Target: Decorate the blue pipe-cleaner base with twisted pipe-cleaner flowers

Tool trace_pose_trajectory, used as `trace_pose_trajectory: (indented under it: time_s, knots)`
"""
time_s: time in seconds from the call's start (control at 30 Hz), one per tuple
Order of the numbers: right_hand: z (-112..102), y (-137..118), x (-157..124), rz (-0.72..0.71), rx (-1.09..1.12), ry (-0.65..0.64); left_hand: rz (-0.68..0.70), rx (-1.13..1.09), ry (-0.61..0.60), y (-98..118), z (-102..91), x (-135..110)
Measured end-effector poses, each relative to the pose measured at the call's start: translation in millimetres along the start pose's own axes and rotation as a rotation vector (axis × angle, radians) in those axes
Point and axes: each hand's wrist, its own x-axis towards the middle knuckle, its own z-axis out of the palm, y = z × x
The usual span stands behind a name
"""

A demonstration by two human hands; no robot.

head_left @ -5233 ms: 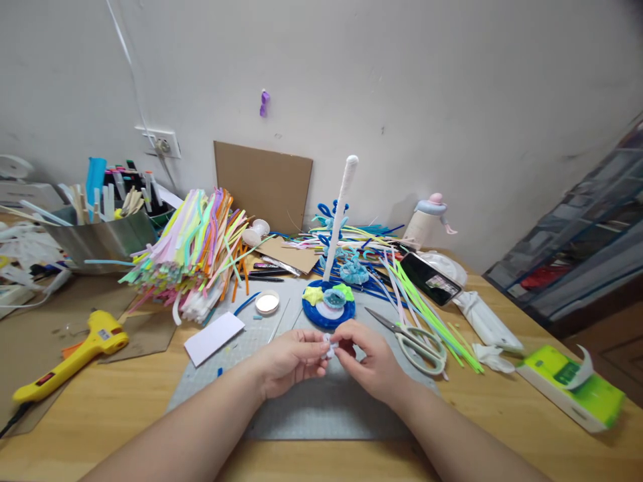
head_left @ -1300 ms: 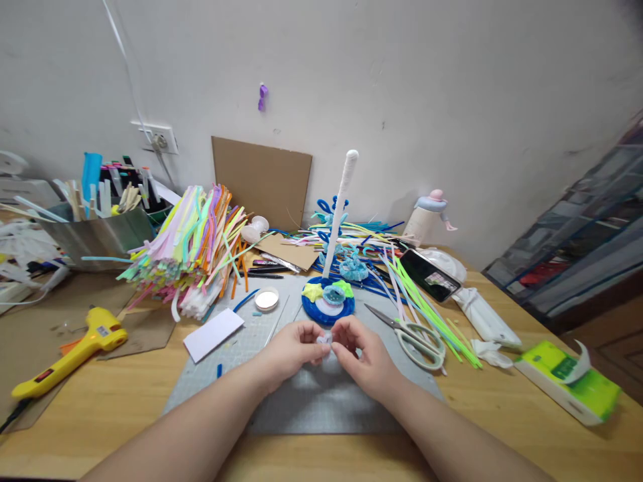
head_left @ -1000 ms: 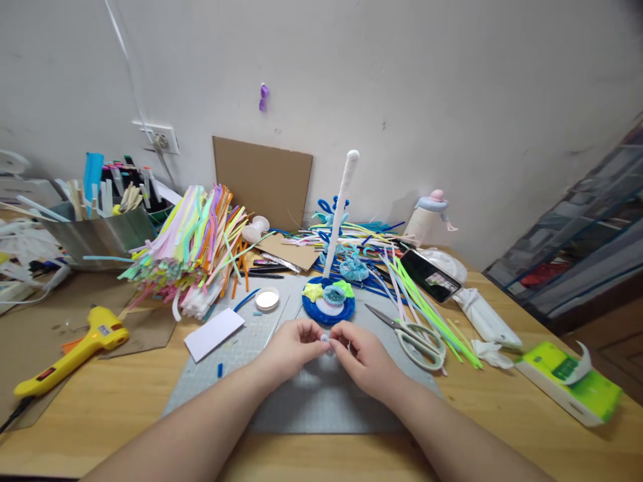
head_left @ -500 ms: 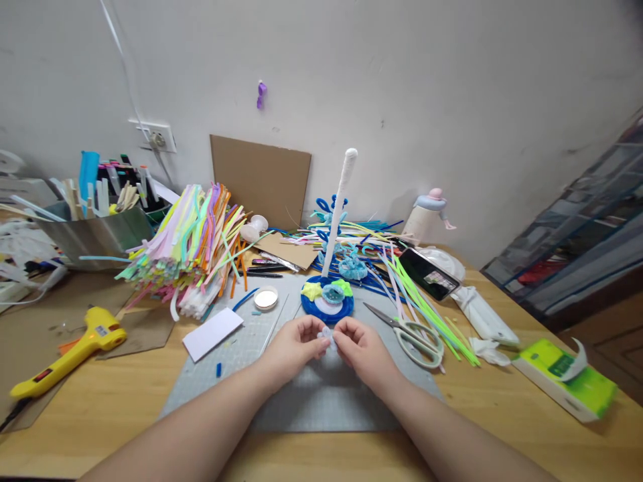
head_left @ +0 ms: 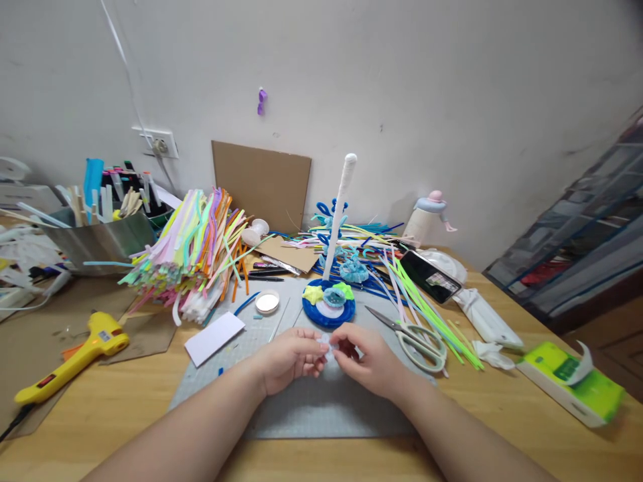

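Observation:
Over the grey cutting mat [head_left: 296, 418], my left hand [head_left: 291, 360] pinches a small pale whitish-lavender piece [head_left: 326, 339] between thumb and fingers. It looks looped, like a little flower of fuzzy stem, but the fingers cover much of it. My right hand [head_left: 369, 361] comes in from the other side, its curled thumb and forefinger at the piece's right edge. Just beyond both hands sits a round blue fuzzy base [head_left: 329, 321] with a yellow star, a green shape and a light-blue coil on it. A white wrapped stick [head_left: 337, 221] stands upright behind.
Scissors [head_left: 422, 348] lie right of the mat beside green pipe cleaners [head_left: 437, 314]. A white card [head_left: 213, 339] and a round tin [head_left: 266, 302] are on the left. Further left are a yellow glue gun [head_left: 75, 361] and a big pipe-cleaner bundle [head_left: 185, 248]. A phone [head_left: 431, 276] lies right.
My left hand has turned, so its lower fingers show more, curled beneath the thumb. The right fingers have loosened and arched slightly at the pale piece. The whole view has shifted a little.

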Motion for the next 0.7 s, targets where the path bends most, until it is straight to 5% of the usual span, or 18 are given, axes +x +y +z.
trace_pose_trajectory:
  time_s: [0.27, 0.53, 0.7]
  knots:
    - [10.1, 9.3, -1.2, 0.045, -0.017, 0.100, 0.088, 0.005, 0.028, -5.3, 1.7, 3.6]
    - [7.5, 7.6, -0.2, 0.046, -0.001, 0.069, 0.096, 0.042, 0.077, -5.2, 3.5, 4.4]
    - [3.4, 0.6, 1.4, 0.123, 0.132, 0.027, 0.137, 0.291, 0.072, -5.8, 3.9, 5.3]
